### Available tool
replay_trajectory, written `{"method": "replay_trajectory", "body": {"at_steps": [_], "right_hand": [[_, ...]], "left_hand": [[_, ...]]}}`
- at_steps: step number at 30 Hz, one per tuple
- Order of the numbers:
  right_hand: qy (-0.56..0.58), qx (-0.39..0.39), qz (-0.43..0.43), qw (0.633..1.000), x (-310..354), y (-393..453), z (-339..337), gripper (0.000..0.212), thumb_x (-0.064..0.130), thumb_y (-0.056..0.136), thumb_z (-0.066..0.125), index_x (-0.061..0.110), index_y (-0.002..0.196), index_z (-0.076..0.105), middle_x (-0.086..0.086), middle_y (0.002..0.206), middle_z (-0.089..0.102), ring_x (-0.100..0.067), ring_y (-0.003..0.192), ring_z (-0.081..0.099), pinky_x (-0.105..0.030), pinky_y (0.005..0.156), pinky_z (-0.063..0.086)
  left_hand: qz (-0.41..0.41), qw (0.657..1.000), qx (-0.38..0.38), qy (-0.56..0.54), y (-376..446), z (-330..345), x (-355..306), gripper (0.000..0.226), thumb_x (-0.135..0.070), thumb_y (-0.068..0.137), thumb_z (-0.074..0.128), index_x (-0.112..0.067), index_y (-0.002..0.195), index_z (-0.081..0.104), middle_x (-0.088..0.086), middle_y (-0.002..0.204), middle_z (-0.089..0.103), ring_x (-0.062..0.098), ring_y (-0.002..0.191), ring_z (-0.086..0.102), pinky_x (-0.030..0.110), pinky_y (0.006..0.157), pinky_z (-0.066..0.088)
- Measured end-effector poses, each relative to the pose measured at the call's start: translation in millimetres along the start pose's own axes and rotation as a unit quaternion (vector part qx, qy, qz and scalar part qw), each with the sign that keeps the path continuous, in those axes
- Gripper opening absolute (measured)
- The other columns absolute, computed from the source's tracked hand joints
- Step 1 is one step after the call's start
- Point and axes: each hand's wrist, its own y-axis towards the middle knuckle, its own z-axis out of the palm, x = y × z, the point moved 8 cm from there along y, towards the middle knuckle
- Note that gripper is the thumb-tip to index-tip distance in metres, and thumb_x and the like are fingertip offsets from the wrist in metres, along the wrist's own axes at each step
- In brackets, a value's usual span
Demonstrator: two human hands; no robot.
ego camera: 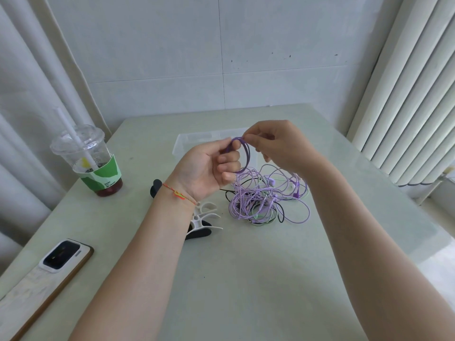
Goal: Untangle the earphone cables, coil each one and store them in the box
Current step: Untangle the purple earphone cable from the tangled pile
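Hands worked above the table (246, 279): the left hand (209, 166) gripped a purple coil (247, 156), the right hand (278, 143) pinched its top, over the tangled cables (266, 200).

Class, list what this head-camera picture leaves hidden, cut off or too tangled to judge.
- Clear plastic storage box: its contents and right part, hidden by both hands.
- Tangled pile of lilac, black and green earphone cables: how many cables, too knotted to count.
- White smartphone: lower end cut off by the left edge.
- Black and white cable clips: partly behind the left wrist.
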Motion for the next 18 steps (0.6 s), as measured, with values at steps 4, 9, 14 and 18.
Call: {"method": "replay_trajectory", "body": {"at_steps": [4, 9, 14, 18], "right_hand": [[-0.011, 0.044, 0.017, 0.999, -1, -2, 8, 0.020, 0.023, 0.095, 0.054, 0.027, 0.082, 0.069, 0.003, 0.065, 0.061, -0.012, 0.051, 0.054, -0.023, 0.053, 0.040], [-0.013, 0.085, 0.043, 0.995, -9, -4, 13, 0.023, 0.027, 0.096, 0.053, 0.022, 0.084, 0.072, 0.001, 0.066, 0.063, -0.012, 0.052, 0.058, -0.015, 0.051, 0.043], [-0.038, 0.094, 0.033, 0.994, -9, -4, 17, 0.015, 0.024, 0.093, 0.057, 0.024, 0.093, 0.072, 0.002, 0.067, 0.067, -0.002, 0.051, 0.057, -0.012, 0.053, 0.040], [-0.062, 0.098, 0.024, 0.993, -6, -5, 24, 0.018, 0.024, 0.094, 0.053, 0.032, 0.090, 0.069, 0.005, 0.064, 0.069, 0.000, 0.051, 0.057, -0.023, 0.060, 0.048]], "left_hand": [[0.026, 0.998, -0.004, -0.066, 1, -5, -6, 0.021, -0.021, 0.095, 0.043, -0.012, 0.083, 0.058, -0.004, 0.065, 0.043, 0.006, 0.053, 0.045, 0.015, 0.039, 0.042], [0.090, 0.985, 0.046, -0.143, -6, 2, -21, 0.027, -0.020, 0.094, 0.047, -0.010, 0.088, 0.071, 0.009, 0.117, 0.068, 0.026, 0.112, 0.065, 0.020, 0.059, 0.057], [0.132, 0.978, 0.030, -0.161, -5, 0, -21, 0.019, -0.017, 0.093, 0.053, -0.010, 0.095, 0.070, 0.012, 0.138, 0.056, 0.032, 0.128, 0.053, 0.028, 0.072, 0.059], [0.135, 0.975, 0.041, -0.174, -5, 5, -20, 0.017, -0.018, 0.093, 0.051, -0.011, 0.097, 0.066, 0.012, 0.136, 0.058, 0.032, 0.130, 0.051, 0.027, 0.072, 0.059]]}}
